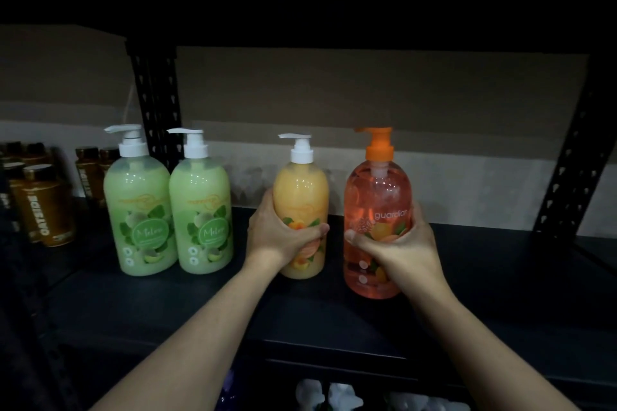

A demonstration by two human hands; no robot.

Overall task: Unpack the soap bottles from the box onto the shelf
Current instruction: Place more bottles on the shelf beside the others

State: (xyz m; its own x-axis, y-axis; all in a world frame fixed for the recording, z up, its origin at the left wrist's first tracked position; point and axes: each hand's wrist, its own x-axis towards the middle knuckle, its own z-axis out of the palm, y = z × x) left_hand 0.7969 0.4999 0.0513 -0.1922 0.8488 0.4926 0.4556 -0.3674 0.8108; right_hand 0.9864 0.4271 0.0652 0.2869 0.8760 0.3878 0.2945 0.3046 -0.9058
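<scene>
**Shelf stock: four soap bottles, two in hand**

Dark shelf [200,307]. First green bottle [140,190] and second green bottle [200,190], labelled "Melon", with white pumps, stand upright and touching at left. Yellow bottle [300,187], white pump, stands upright at centre, the left grip [283,238] wrapped round its label. Orange bottle [377,190], marked "guardian", orange pump, stands just beside it, the right grip [400,252] wrapped round its lower half. Brown "OATSIDE" bottles [46,210] at far left.

Both bare arms reach forward; the left hand [277,233] grips the yellow bottle [300,187], the right hand [399,243] the orange bottle [377,190].
</scene>
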